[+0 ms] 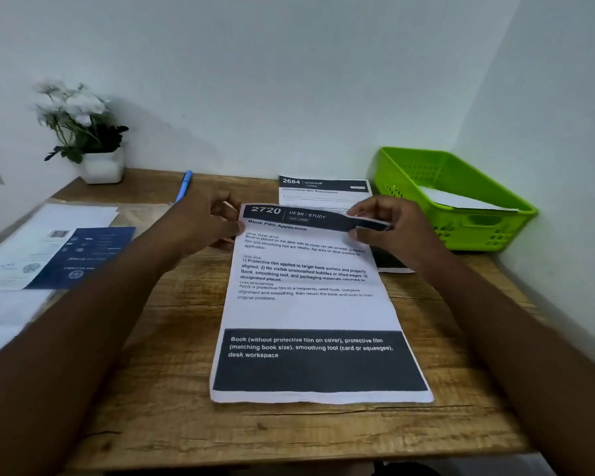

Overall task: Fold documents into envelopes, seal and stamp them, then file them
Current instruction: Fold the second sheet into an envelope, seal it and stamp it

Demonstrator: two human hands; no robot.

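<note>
A printed sheet headed "2720 Book Film Application" (pixel 310 304) lies lengthwise on the wooden desk (pixel 172 389). My left hand (pixel 203 223) pinches its far left corner and my right hand (pixel 385 225) pinches its far right corner, which is lifted and curling toward me. A second printed sheet headed "2684" (pixel 323 190) lies flat behind it. Envelopes and papers (pixel 59 255), one with a dark blue panel, are stacked at the left edge of the desk.
A green plastic basket (pixel 461 166) holding a white envelope (pixel 464 201) stands at the back right corner. A blue pen (pixel 184 185) lies at the back, left of my left hand. A white pot of white flowers (pixel 90 142) stands at the back left. Walls close in behind and on the right.
</note>
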